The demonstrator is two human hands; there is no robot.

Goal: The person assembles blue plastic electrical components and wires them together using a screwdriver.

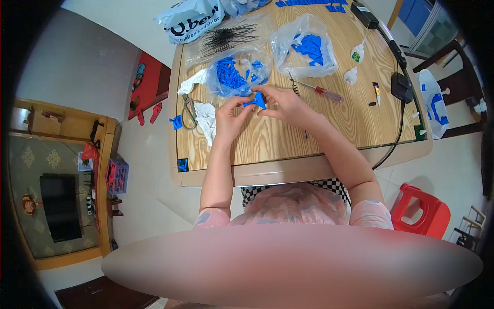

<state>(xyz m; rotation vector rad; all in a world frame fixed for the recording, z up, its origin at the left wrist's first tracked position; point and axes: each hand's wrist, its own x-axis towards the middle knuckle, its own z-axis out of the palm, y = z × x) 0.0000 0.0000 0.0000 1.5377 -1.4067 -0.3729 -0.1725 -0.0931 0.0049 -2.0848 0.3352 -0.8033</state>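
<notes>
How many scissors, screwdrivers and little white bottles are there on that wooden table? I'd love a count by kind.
Scissors: 1
Screwdriver: 1
Little white bottles: 2
Total: 4

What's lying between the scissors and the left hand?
In the head view, a crumpled white tissue or cloth lies between the scissors and the left hand.

The left forearm (217, 172) is extending forward; the right forearm (343, 153) is angling inward. The left hand (232, 112) and right hand (286, 107) are nearly meeting, each pinching between thumb and fingers.
</notes>
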